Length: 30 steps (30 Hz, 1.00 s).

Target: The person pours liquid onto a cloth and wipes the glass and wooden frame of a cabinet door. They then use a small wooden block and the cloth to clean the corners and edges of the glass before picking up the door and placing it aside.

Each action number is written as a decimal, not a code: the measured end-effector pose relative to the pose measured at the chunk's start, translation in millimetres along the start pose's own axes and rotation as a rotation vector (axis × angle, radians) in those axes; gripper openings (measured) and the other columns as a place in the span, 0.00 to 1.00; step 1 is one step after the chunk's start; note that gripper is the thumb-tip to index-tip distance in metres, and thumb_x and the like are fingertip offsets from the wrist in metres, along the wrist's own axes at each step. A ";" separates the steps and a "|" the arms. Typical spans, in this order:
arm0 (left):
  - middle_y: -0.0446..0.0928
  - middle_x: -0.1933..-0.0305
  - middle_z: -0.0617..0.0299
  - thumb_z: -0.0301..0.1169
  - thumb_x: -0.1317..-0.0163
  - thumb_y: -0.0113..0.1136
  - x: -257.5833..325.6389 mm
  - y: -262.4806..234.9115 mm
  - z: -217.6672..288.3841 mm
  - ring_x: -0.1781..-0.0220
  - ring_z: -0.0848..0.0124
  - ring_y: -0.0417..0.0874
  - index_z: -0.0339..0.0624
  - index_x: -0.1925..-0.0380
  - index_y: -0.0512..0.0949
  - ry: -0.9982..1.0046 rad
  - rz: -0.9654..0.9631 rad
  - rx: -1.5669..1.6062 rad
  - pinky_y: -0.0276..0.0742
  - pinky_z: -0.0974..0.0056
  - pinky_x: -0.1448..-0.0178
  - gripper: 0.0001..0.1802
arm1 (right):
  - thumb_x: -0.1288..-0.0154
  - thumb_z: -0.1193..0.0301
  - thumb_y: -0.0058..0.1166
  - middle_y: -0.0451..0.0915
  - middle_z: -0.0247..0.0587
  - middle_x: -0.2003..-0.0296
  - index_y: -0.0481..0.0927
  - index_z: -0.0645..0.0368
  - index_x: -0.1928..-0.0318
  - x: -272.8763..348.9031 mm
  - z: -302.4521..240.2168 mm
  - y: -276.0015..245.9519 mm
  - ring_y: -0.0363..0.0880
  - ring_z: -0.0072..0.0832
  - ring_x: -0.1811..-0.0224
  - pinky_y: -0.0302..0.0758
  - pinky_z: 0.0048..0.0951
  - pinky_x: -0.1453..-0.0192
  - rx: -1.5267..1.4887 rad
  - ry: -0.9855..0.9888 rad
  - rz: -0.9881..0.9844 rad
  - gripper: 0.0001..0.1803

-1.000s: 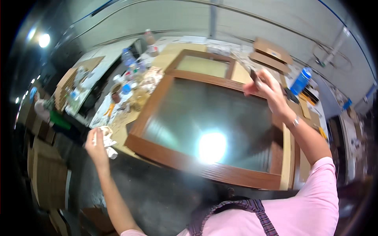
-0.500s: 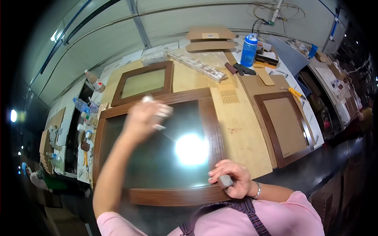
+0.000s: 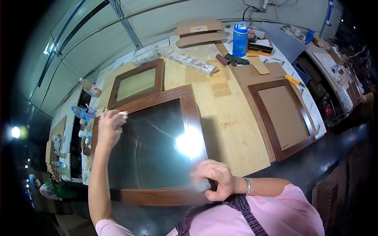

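A large brown wood-framed glass panel (image 3: 149,147) lies flat on the surface (image 3: 316,114), directly below and between the two hands. The left hand (image 3: 108,129) is over its far left corner, fingers closed around a crumpled white cloth (image 3: 123,116); whether the cloth touches the glass cannot be told. The right hand (image 3: 217,179) is at the panel's near right corner, fingers curled about a small grey block (image 3: 201,185), which is blurred, so contact with the frame is unclear. A smaller glazed wooden frame (image 3: 136,83) sits just beyond the panel. Well to the right lies another brown wooden frame (image 3: 267,122), with yellow-handled pliers (image 3: 292,80) near its far edge.
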<state>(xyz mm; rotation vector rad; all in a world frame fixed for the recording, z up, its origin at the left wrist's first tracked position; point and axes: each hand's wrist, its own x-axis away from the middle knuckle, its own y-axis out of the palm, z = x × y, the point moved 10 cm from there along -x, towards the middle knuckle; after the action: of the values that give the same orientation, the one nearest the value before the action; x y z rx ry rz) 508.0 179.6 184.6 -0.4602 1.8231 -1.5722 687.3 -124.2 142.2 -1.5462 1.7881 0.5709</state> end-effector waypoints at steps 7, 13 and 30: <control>0.74 0.37 0.54 0.28 0.43 0.66 -3.3 -3.7 176.2 0.36 0.52 0.73 0.52 0.46 0.81 0.399 0.135 0.285 0.71 0.52 0.32 0.23 | 0.53 0.71 0.53 0.87 0.45 0.62 0.76 0.64 0.54 2.2 4.1 3.0 0.86 0.39 0.58 0.79 0.43 0.46 0.073 -0.037 0.008 0.22; 0.77 0.46 0.56 0.20 0.48 0.64 92.6 -26.2 6.7 0.43 0.53 0.75 0.52 0.53 0.84 -0.066 0.102 0.080 0.75 0.54 0.39 0.21 | 0.50 0.70 0.54 0.87 0.43 0.65 0.75 0.63 0.54 -2.9 2.0 0.9 0.86 0.40 0.59 0.78 0.43 0.46 0.068 -0.047 -0.043 0.20; 0.78 0.41 0.49 0.37 0.46 0.73 185.0 -130.6 167.2 0.39 0.49 0.75 0.34 0.46 0.79 0.112 0.556 0.801 0.72 0.52 0.35 0.29 | 0.32 0.65 0.64 0.81 0.43 0.54 0.70 0.69 0.38 -52.9 -14.7 115.7 0.80 0.28 0.50 0.76 0.32 0.44 -0.736 0.561 -0.545 0.29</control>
<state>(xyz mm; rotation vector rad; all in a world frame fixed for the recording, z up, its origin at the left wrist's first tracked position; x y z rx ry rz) 470.7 -90.3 255.3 0.4705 1.0941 -1.7502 573.8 -77.1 178.4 -2.8068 1.4584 0.5844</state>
